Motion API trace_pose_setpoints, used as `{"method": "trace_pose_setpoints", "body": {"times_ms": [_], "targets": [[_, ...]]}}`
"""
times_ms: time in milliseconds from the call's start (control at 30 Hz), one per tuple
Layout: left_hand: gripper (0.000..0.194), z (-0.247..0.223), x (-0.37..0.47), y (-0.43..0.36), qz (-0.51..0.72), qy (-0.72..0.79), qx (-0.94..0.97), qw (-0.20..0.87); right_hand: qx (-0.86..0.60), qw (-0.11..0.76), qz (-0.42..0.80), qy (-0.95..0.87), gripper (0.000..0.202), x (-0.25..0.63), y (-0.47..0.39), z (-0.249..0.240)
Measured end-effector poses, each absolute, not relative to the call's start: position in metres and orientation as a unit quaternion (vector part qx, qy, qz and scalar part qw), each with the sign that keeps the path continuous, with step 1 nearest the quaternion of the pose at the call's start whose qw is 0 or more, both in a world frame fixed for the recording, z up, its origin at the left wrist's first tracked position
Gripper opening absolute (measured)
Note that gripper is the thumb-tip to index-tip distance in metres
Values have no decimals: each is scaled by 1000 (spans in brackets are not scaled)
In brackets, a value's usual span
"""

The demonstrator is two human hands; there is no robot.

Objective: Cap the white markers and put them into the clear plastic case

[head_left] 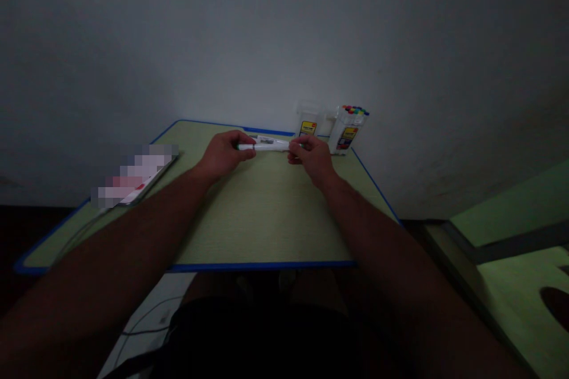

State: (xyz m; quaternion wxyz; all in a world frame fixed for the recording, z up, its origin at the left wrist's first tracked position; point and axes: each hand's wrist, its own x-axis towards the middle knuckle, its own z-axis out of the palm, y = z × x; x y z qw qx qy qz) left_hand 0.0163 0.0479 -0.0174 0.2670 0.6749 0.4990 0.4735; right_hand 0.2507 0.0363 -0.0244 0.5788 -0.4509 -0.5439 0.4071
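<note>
A white marker (pixel 272 146) with green at its ends is held level between my two hands, above the far part of the table. My left hand (pixel 226 153) pinches its left end between thumb and fingers. At the other end, my right hand (pixel 313 158) grips it with closed fingers. Just behind the marker lies a white object with dark print (pixel 267 140), partly hidden. Past my right hand stands a clear plastic case (pixel 309 115) with a yellow and black label. Beside it, a second case (pixel 347 133) holds several markers with coloured tips upward.
The pale table (pixel 267 213) has a blue edge and stands against a grey wall (pixel 267 29). On its left side lies a flat device with a blurred screen (pixel 137 174), a cable (pixel 84 228) running from it. My legs are below the near edge.
</note>
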Motion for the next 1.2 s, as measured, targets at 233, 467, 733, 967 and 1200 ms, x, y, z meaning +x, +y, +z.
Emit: {"method": "trace_pose_setpoints", "body": {"times_ms": [233, 467, 733, 967, 1200], "targets": [[23, -15, 18, 44, 463, 505, 679, 264, -439, 572, 405, -562, 31, 252, 35, -26], [22, -21, 16, 49, 452, 506, 687, 260, -384, 564, 399, -612, 36, 247, 30, -25], [23, -19, 17, 47, 452, 512, 684, 255, -382, 563, 394, -618, 35, 249, 34, -28], [27, -9, 23, 36, 487, 464, 680, 292, -493, 481, 341, -639, 20, 262, 44, -35], [29, -8, 29, 32, 496, 448, 674, 315, -515, 430, 332, -663, 14, 260, 40, -34]]}}
